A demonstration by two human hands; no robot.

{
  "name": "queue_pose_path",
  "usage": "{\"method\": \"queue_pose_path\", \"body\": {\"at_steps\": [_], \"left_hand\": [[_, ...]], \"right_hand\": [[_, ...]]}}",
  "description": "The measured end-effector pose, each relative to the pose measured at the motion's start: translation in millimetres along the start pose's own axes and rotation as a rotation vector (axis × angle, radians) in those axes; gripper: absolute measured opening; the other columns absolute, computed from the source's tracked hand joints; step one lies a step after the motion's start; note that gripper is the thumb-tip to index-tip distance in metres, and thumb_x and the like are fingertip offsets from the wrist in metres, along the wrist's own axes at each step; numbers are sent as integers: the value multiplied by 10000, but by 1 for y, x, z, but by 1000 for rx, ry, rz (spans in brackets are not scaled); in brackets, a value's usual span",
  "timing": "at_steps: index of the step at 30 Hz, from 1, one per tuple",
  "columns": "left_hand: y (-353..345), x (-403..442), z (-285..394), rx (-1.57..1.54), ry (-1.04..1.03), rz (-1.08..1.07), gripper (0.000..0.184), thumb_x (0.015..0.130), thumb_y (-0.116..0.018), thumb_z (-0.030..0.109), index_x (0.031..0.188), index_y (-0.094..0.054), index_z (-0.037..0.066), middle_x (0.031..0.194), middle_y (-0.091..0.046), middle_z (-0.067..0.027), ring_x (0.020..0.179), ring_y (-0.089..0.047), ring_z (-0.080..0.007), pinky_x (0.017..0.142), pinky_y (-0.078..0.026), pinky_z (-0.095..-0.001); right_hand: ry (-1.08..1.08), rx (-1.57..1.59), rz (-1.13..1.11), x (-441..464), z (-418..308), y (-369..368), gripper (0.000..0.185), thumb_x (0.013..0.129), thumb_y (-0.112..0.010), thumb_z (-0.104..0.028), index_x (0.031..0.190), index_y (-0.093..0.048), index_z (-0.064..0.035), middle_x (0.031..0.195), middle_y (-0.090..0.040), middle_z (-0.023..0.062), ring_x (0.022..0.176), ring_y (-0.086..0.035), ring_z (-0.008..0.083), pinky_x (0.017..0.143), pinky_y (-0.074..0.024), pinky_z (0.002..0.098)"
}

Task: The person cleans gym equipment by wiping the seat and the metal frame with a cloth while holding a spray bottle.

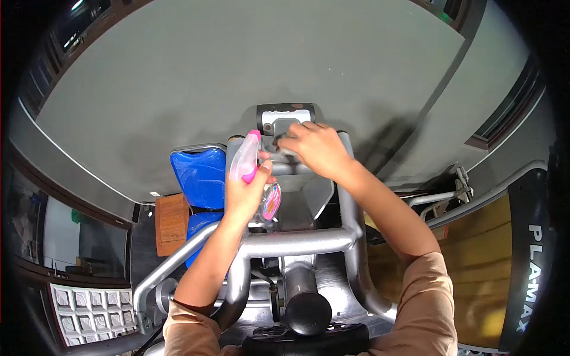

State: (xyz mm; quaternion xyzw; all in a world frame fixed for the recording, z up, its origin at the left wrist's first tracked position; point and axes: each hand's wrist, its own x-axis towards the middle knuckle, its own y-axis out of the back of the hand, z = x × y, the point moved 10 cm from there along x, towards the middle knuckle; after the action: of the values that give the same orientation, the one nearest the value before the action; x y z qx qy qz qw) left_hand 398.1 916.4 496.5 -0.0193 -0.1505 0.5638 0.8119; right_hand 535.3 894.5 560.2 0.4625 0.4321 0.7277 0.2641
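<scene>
My left hand (249, 187) is wrapped round a spray bottle (244, 157) with a translucent white head, pink nozzle and pink trigger. A colourful label (272, 202) shows on the bottle's clear body below the hand. My right hand (317, 147) is closed on a dark grey cloth (276, 143), most of it hidden by the fingers. That hand is at the upper part of a silver-grey exercise machine (297, 242), just below its black-and-white console (285, 113). Whether the cloth presses on the metal I cannot tell.
Blue seats (200, 178) stand left of the machine, beside a brown wooden box (172, 224). A grey wall (237, 65) rises behind. On the right are metal rails (439, 199) and a black panel lettered PLAMAX (528, 273). A round black pad (309, 313) is low in front.
</scene>
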Motion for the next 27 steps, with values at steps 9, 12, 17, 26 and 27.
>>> {"method": "queue_pose_path", "body": {"at_steps": [9, 12, 17, 26, 27], "left_hand": [[-1, 3, 1, -10, -17, 6, 567, 977, -659, 92, 1500, -449, 29, 1170, -603, -85, 902, -627, -123, 712, -593, -275], [-1, 3, 1, 10, -12, 3, 573, 981, -662, 109, 1506, -445, 33, 1149, -606, -74, 876, -625, -122, 711, -592, -276], [-3, 3, 4, 38, -18, -10, 578, 984, -662, 113, 1512, -437, 34, 1140, -609, -67, 878, -628, -123, 703, -590, -275], [-4, -1, 6, 25, -25, -4, 592, 983, -659, 108, 1522, -424, 43, 1118, -608, -67, 763, -622, -118, 685, -558, -270], [-3, -1, 10, 23, -27, 18, 590, 982, -660, 107, 1520, -426, 43, 1117, -608, -66, 750, -619, -116, 685, -553, -269]], "right_hand": [[171, -162, 91, -20, -26, 4, 225, 802, -658, -246, 1006, -751, -270, 957, -580, -22, 897, -615, 174, 716, -523, 317], [65, -160, 182, -18, -11, 13, 245, 819, -645, -226, 1045, -733, -262, 937, -568, -20, 900, -622, 166, 704, -528, 312], [40, -90, 116, -19, -2, 5, 282, 808, -654, -204, 1061, -746, -285, 933, -569, -12, 862, -634, 175, 679, -541, 322], [-32, -42, -2, 0, 17, -5, 290, 810, -671, -136, 1061, -762, -248, 964, -640, 22, 925, -686, 232, 746, -593, 385], [-36, 13, -27, 4, 19, -6, 283, 816, -663, -131, 1054, -769, -241, 1016, -670, 24, 975, -698, 247, 780, -601, 384]]}}
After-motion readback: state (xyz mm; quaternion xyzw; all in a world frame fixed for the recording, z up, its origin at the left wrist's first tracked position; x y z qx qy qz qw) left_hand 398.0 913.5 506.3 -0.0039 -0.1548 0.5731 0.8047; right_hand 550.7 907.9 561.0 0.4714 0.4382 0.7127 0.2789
